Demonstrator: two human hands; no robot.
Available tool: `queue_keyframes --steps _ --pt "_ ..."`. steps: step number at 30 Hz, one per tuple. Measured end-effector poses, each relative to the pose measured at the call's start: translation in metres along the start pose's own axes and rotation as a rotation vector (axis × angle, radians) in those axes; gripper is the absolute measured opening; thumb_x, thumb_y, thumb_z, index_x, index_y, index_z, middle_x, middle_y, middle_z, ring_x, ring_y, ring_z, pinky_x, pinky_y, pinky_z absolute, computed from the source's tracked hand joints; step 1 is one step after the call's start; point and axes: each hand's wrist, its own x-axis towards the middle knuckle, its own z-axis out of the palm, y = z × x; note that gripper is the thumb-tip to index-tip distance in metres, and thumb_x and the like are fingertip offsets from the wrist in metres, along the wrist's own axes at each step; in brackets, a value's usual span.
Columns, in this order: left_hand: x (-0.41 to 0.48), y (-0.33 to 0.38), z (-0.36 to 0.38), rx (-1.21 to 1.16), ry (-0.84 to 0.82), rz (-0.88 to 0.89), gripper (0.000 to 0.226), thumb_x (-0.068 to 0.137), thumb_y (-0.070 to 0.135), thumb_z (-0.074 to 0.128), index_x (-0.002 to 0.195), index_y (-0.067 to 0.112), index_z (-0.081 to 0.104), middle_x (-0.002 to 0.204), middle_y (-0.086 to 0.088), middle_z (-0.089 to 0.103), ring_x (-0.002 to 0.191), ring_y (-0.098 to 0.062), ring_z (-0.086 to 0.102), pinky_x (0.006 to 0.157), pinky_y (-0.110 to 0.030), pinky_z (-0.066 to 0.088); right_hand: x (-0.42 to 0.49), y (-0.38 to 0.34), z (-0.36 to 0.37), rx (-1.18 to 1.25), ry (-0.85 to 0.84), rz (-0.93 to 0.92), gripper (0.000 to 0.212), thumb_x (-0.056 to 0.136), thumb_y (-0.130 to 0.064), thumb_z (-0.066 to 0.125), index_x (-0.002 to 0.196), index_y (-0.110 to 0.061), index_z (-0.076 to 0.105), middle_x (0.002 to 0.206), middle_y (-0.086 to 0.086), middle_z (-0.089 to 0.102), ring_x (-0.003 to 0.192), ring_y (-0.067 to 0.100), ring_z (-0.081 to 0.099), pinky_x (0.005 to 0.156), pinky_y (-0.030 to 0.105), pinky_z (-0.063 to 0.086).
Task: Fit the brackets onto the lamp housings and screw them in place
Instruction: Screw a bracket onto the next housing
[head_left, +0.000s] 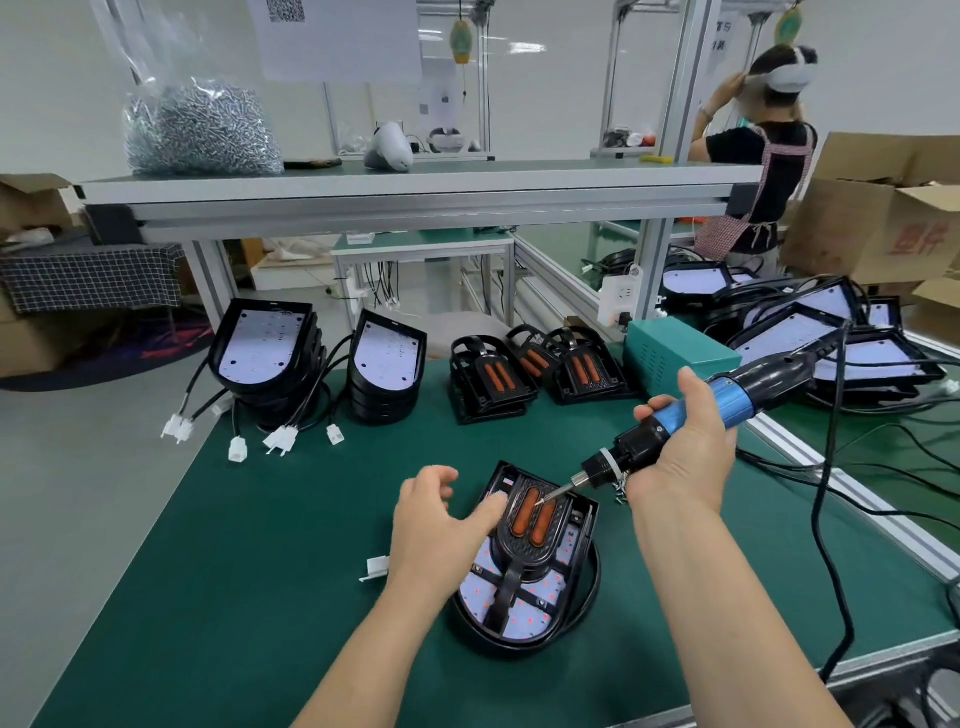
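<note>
One lamp housing (524, 621) on the green bench mat (260, 597), black bracket (530, 525) resting on top, left hand (434, 525) relaxed with one straight finger touching the bracket's left edge, right hand (680, 457) wrapped round a blue electric screwdriver (730, 402) (bit tip meeting the bracket's top)

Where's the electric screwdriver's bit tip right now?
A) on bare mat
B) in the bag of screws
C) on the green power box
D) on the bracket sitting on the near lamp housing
D: the right hand grips the electric screwdriver angled down-left, and its bit tip meets the top of the bracket, by the orange strips, on the lamp housing.
</note>
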Motion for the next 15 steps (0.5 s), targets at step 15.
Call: queue_keyframes --steps 15 --pt "0.023 -0.003 0.023 0.076 -0.417 -0.235 0.054 0.066 0.049 0.086 0.102 0.02 0.058 0.104 0.003 0.069 0.096 -0.016 0.067 0.092 -0.04 0.055 0.023 0.021 0.034 -0.072 -0.093 -0.142 0.021 0.088 -0.008 0.072 0.096 -0.019 0.055 0.071 -0.004 0.058 0.053 0.013 0.053 0.05 0.028 0.051"
